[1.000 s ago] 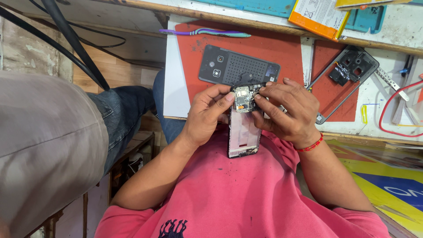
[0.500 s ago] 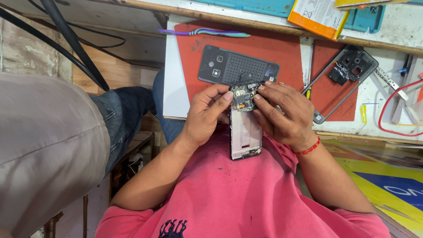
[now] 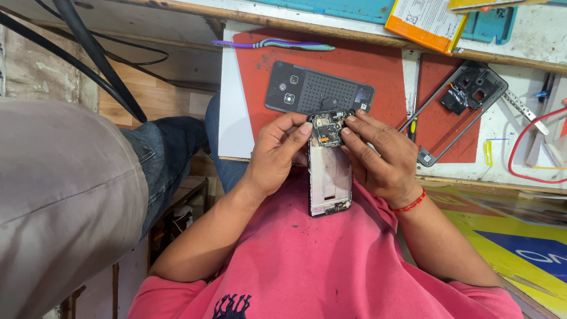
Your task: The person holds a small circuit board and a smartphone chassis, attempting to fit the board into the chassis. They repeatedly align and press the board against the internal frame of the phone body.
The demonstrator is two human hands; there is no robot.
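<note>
**A:** While the left hand (image 3: 274,155) cradles the opened phone (image 3: 329,162) by its edge, what is the grip doing?

**B:** Both grips close on it. The left thumb presses at the circuit board (image 3: 326,128) in the phone's top end; the right hand (image 3: 381,155) pinches that same end from the other side, fingertips on the board. The phone hangs above the lap, just short of the desk (image 3: 236,118).

**A:** And beyond the grip?

**B:** Just past the fingers lies a dark back cover (image 3: 319,90) on a red mat (image 3: 384,71); further right, a bare phone frame (image 3: 458,106).

**A:** Which step is this?

**B:** Working the board in its seat, I judge. Next calls for light, even pressure, with no flexing.
</note>
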